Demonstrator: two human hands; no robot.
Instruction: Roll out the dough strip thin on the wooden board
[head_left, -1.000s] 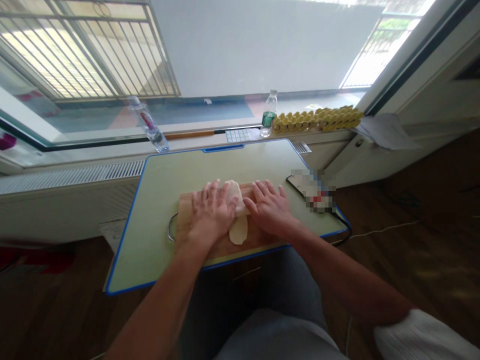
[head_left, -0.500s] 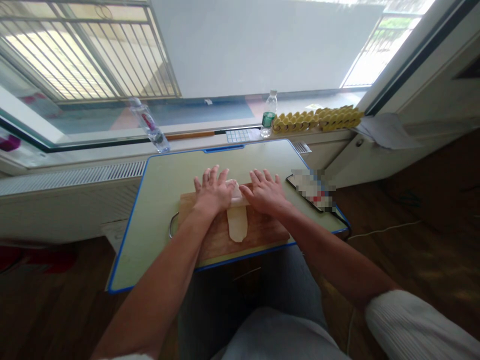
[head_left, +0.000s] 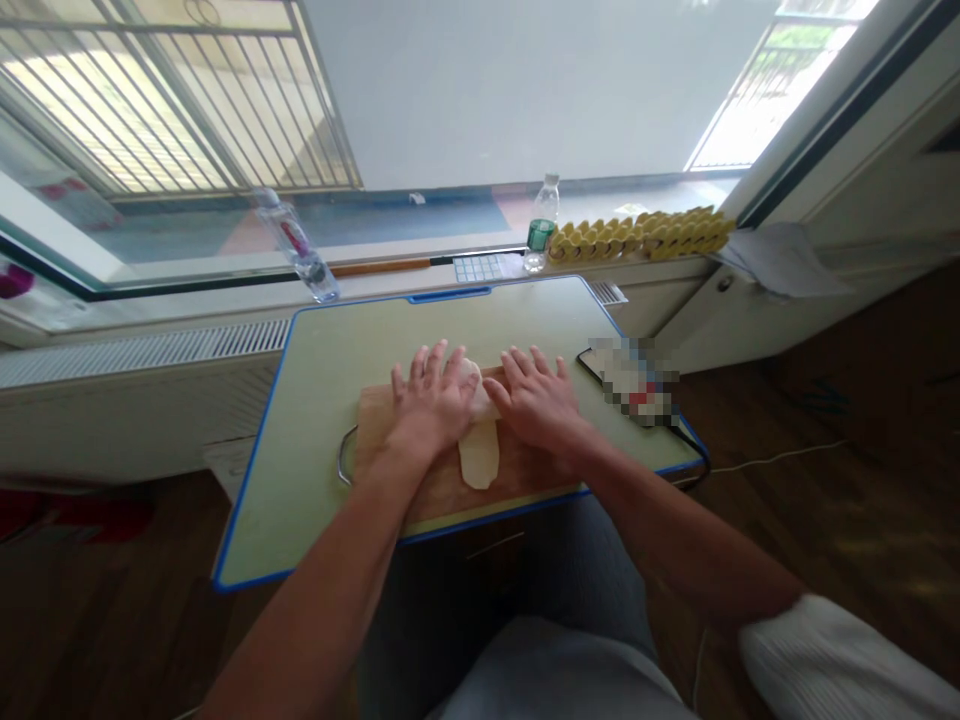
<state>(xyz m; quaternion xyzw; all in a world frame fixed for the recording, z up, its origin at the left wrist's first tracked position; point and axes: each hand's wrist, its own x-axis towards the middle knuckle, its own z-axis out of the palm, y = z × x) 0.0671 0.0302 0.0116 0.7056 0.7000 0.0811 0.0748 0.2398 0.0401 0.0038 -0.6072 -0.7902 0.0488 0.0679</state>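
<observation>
A long, flat strip of pale dough [head_left: 479, 458] lies on a wooden cutting board [head_left: 431, 490], its rounded near end in plain sight. Across the dough sits a whitish rolling pin [head_left: 486, 404], mostly covered by my hands. My left hand [head_left: 433, 402] lies flat on the pin's left part, fingers spread and pointing away from me. On the right part rests my right hand [head_left: 538, 398], palm down with its fingers apart too. Between my thumbs, the far end of the dough and a short piece of the pin show.
The board lies on a pale green folding table [head_left: 315, 400] with a blue rim. A phone-like object [head_left: 626, 385], partly blurred, is at the right with a cable. Along the windowsill are two plastic bottles [head_left: 541, 225], a wooden stick [head_left: 382, 268] and yellow egg trays [head_left: 645, 236].
Both hands have shifted slightly toward me over the dough, palms still down on the rolling pin. The view has moved a little; the board stays in place.
</observation>
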